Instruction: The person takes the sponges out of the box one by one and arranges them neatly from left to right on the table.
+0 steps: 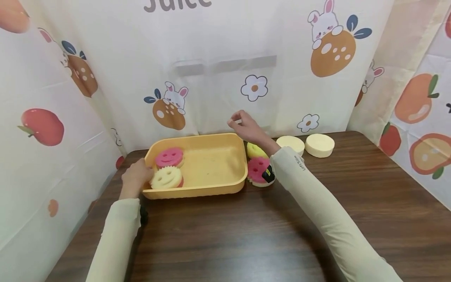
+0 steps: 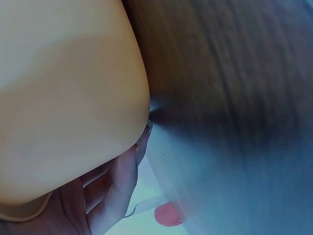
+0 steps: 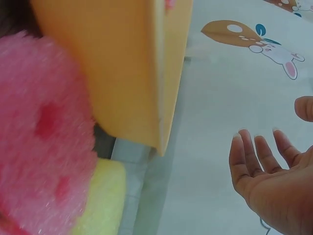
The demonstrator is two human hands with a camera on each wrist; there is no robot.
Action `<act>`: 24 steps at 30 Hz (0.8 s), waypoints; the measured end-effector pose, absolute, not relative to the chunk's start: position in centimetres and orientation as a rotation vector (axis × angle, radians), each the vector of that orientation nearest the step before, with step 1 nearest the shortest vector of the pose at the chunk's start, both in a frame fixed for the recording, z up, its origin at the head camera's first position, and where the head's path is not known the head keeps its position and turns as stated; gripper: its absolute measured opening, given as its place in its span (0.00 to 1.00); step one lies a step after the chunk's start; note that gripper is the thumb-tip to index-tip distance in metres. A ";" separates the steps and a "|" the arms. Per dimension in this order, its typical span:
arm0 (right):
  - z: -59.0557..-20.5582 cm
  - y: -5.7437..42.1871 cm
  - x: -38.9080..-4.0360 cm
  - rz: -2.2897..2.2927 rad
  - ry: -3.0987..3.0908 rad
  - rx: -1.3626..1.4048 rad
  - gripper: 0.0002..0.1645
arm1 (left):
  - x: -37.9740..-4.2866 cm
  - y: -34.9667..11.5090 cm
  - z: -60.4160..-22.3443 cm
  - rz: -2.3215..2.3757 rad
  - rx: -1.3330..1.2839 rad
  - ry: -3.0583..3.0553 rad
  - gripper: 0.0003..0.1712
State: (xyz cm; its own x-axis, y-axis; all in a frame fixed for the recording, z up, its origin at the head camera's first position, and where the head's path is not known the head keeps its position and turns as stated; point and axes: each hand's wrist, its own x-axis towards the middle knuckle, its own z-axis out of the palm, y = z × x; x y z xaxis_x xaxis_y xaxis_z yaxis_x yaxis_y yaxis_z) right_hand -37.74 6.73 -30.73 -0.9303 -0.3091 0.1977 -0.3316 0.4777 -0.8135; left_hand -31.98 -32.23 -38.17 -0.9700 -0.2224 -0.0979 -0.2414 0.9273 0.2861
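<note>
Six round sponges I count: pink smiley (image 1: pixel 169 157) and cream smiley (image 1: pixel 166 178) at the left inside one yellow tray (image 1: pixel 211 164); to its right, one pink sponge (image 1: pixel 254 168), one bright yellow sponge (image 1: pixel 253 151), two plain cream discs (image 1: pixel 320 145). My left hand (image 1: pixel 135 178) grips the tray's left end; my right hand (image 1: pixel 248 128), empty, fingers loosely parted, hangs by its far right corner. The tray should be light, stiff, best held by its rim; the sponges soft, squeezable, unbreakable, pinched at their edges.
</note>
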 end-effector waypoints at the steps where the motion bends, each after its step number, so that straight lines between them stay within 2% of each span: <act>1: -30.6 6.6 -37.8 1.482 -2.673 0.582 0.24 | -32.0 -32.2 -38.2 0.462 -0.361 3.025 0.30; 6: -30.1 5.8 -38.0 1.475 -2.650 0.579 0.23 | -32.2 -32.2 -38.1 0.465 -0.344 3.036 0.32; 24: -29.6 3.4 -38.1 1.507 -2.671 0.602 0.23 | -31.5 -31.8 -37.6 0.465 -0.382 3.008 0.29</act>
State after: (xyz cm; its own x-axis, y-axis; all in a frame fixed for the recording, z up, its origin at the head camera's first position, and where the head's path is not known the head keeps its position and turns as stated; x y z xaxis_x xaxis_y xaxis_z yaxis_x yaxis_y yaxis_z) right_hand -38.09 3.43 -29.64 -0.9258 -0.3213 0.1993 -0.3367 0.4607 -0.8212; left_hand -31.53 -31.84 -37.62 -0.9663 -0.2326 -0.1099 -0.2549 0.9231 0.2878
